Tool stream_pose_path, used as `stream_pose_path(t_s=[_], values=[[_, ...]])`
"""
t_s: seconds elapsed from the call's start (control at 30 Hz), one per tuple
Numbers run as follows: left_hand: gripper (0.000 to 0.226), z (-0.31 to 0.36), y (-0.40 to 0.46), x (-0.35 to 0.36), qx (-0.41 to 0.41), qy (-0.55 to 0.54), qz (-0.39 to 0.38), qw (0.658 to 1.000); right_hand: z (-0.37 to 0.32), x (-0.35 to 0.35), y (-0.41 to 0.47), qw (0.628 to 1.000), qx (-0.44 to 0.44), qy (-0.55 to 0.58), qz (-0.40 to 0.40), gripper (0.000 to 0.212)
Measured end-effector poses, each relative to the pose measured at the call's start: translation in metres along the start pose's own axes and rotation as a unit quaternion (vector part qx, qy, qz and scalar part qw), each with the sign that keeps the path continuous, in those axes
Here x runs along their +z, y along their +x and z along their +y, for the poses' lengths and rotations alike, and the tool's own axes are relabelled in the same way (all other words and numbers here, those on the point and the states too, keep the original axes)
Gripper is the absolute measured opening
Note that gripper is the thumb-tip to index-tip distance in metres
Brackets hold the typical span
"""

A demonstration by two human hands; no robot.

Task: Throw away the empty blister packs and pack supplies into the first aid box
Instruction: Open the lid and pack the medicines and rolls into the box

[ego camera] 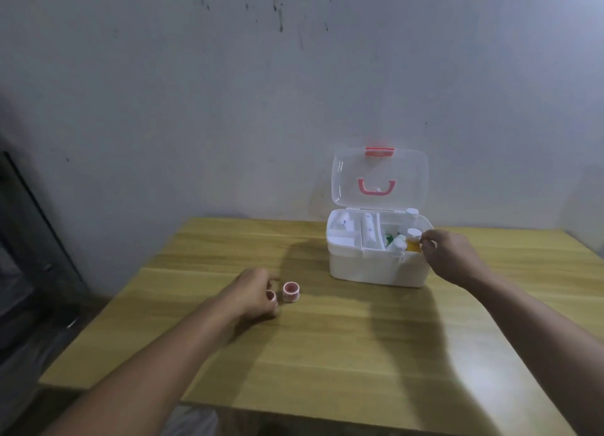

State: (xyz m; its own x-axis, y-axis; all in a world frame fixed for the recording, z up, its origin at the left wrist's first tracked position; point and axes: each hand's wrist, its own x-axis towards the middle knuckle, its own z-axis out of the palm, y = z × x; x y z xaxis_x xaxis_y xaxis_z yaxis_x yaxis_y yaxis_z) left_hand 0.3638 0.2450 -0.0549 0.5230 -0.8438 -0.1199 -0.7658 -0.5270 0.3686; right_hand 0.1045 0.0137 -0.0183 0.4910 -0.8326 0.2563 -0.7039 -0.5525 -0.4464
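A white first aid box [366, 267] stands open at the table's far right, its clear lid [408, 177] with pink handle leaning back against the wall. Inside lie white rolls in the left compartments and several bottles on the right. My right hand [452, 256] is at the box's right rim, fingers closed on a yellow bottle with a white cap [413, 238] inside the box. Two small white tape rolls with pink centres sit mid-table: one tape roll [291, 292] stands free, the other tape roll [272, 296] is gripped in my left hand [251, 293].
The wooden table [327, 354] butts against a stained grey wall. A dark frame or cabinet [36, 226] stands off the table's left edge. The table's near edge runs along the bottom of the view.
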Motion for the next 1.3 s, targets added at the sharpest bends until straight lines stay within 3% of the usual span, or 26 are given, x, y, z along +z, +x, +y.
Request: stream_pose_path(t_s=[0.07, 0.1, 0.2, 0.23, 0.33, 0.63, 0.83, 1.07, 1.3], values=[[0.077, 0.011, 0.001, 0.005, 0.027, -0.018, 0.005, 0.999, -0.001, -0.001, -0.001, 1.000, 0.001, 0.003, 0.000, 0.028], [0.072, 0.014, 0.003, 0.007, 0.038, -0.021, 0.011, 0.999, -0.001, -0.001, -0.002, 1.000, 0.002, 0.003, 0.000, 0.028], [0.027, 0.022, 0.009, 0.013, 0.069, -0.012, 0.048, 0.996, -0.002, -0.003, -0.003, 1.000, 0.002, 0.002, -0.004, 0.029], [0.020, 0.024, 0.010, 0.014, 0.074, -0.013, 0.062, 0.995, -0.002, -0.003, -0.003, 1.000, 0.001, 0.002, -0.006, 0.029], [0.029, 0.030, 0.016, 0.012, 0.080, -0.023, 0.091, 0.992, -0.003, -0.005, -0.002, 1.000, 0.006, 0.008, -0.010, 0.030], [0.019, 0.084, 0.043, -0.032, 0.147, -0.091, 0.196, 0.965, 0.000, -0.005, -0.001, 1.000, 0.006, 0.009, -0.012, 0.027], [0.026, 0.125, 0.064, -0.039, 0.175, -0.076, 0.143, 0.971, 0.001, -0.006, -0.002, 1.000, 0.002, 0.013, -0.009, 0.029], [0.030, 0.143, 0.076, -0.034, 0.197, 0.091, 0.091, 0.972, 0.002, -0.008, -0.001, 1.000, 0.000, 0.020, -0.013, 0.028], [0.039, 0.136, 0.084, -0.041, 0.194, 0.035, 0.023, 0.980, 0.003, -0.008, -0.001, 1.000, -0.003, 0.018, -0.014, 0.028]])
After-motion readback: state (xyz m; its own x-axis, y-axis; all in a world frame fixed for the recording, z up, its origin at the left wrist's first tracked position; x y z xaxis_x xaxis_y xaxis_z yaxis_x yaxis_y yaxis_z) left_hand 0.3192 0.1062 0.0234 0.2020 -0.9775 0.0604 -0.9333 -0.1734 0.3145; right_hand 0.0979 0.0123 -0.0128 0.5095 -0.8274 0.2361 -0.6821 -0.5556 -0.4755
